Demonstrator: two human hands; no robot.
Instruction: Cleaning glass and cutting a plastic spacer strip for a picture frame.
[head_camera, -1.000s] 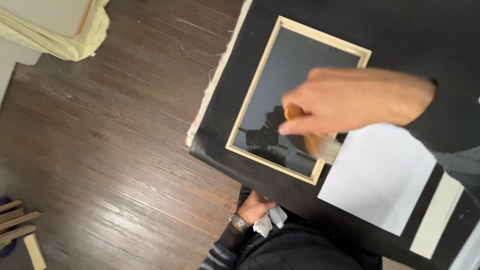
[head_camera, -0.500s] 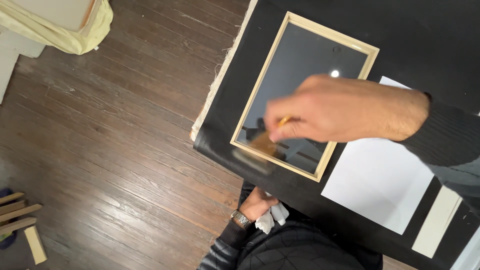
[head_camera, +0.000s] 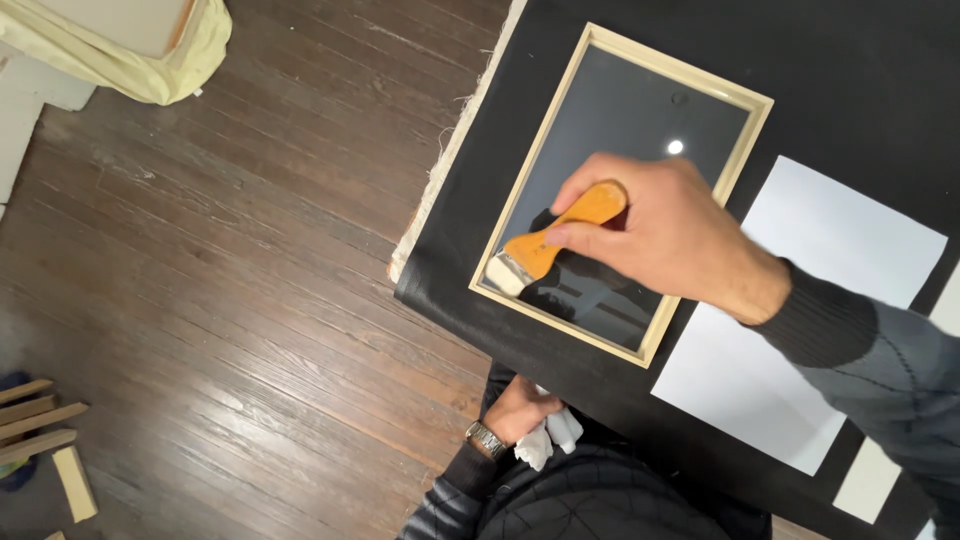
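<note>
brush (head_camera: 548, 245) in right hand (head_camera: 655, 235) — bristles on framed glass (head_camera: 620, 130)

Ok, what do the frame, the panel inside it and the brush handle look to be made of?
The frame looks like pale unfinished wood: matte, cream, with mitred corners. The panel inside it seems to be glass or another glossy sheet; it mirrors a ceiling light and dark shapes. The brush in the right hand has an orange handle, probably varnished wood, though plastic is possible, and pale bristles.
</note>
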